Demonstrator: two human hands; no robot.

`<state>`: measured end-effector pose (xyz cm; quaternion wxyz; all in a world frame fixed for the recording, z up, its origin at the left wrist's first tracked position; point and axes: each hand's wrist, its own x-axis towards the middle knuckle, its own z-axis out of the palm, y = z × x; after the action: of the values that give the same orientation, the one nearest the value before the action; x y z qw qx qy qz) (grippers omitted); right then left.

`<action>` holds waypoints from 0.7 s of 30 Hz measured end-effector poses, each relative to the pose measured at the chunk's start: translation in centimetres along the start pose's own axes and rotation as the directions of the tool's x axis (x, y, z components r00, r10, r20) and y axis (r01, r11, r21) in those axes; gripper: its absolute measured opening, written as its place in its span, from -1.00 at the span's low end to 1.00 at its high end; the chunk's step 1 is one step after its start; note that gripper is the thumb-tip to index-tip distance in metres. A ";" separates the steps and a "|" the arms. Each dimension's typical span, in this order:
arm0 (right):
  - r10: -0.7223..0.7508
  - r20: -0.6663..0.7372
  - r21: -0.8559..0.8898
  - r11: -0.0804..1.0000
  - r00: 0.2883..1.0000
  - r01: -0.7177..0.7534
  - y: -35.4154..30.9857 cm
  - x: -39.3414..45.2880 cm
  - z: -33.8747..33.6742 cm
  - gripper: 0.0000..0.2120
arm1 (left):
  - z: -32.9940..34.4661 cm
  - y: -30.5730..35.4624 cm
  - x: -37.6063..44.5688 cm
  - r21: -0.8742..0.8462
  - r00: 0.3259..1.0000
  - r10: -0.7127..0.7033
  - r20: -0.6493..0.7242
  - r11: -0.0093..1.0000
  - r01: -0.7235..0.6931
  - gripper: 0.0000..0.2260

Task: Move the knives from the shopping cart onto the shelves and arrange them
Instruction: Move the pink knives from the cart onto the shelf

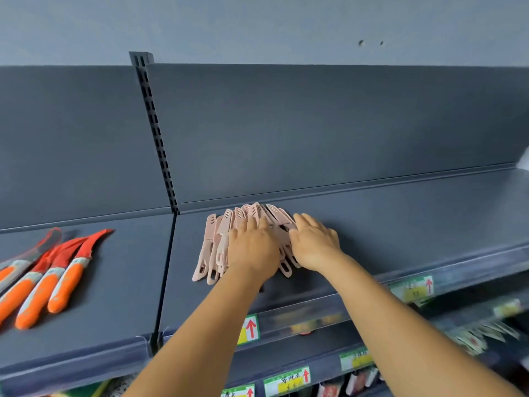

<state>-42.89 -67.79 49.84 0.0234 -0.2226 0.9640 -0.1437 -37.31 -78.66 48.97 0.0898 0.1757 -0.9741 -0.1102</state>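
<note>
A person's 2 bare hands lie on a fanned pile of pink knives point(217, 245) on the top shelf point(400, 224), near its left end and between the back wall and the front edge. The left hand point(253, 247) lies flat on the middle of the pile, fingers straight. The right hand point(313, 242) rests on the pile's right side, fingers extended, touching the sheathed blades. On the neighbouring shelf section to the left, 4 orange-handled knives point(54, 279) lie side by side, blades toward the back wall. Price labels point(250, 329) with red arrows line the front edges of the shelves.
</note>
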 end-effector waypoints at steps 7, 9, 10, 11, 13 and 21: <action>0.140 -0.181 0.055 0.990 0.973 -0.132 1.8 -7.7 -1.1 -0.51 | -1.3 1.4 -5.3 -0.071 0.970 0.229 -0.080 0.969 -0.235 -0.56; 0.191 -0.212 0.080 0.981 0.959 -0.177 2.6 -10.5 -1.1 -0.50 | -1.2 2.2 -6.9 -0.089 0.951 0.296 -0.093 0.949 -0.304 -0.54; 0.218 -0.222 0.091 0.975 0.950 -0.203 3.1 -11.9 -1.0 -0.49 | -1.1 2.6 -7.8 -0.093 0.938 0.334 -0.093 0.935 -0.342 -0.52; 0.250 -0.234 0.103 0.967 0.940 -0.232 3.5 -13.4 -0.9 -0.49 | -1.0 3.2 -8.8 -0.097 0.923 0.373 -0.093 0.919 -0.382 -0.52; 0.312 -0.256 0.118 0.949 0.915 -0.291 4.4 -16.4 -0.5 -0.48 | -0.7 4.3 -10.9 -0.102 0.887 0.452 -0.092 0.882 -0.460 -0.51; 0.591 -0.292 0.196 0.806 0.752 -0.558 8.6 -28.9 2.3 -0.48 | 2.7 9.2 -19.4 -0.202 0.707 0.707 -0.019 0.690 -0.695 -0.51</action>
<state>-20.23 -48.41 44.60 -0.0892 0.1142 0.9665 -0.2121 -22.98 -62.78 46.00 0.1125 -0.2221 -0.9540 -0.1672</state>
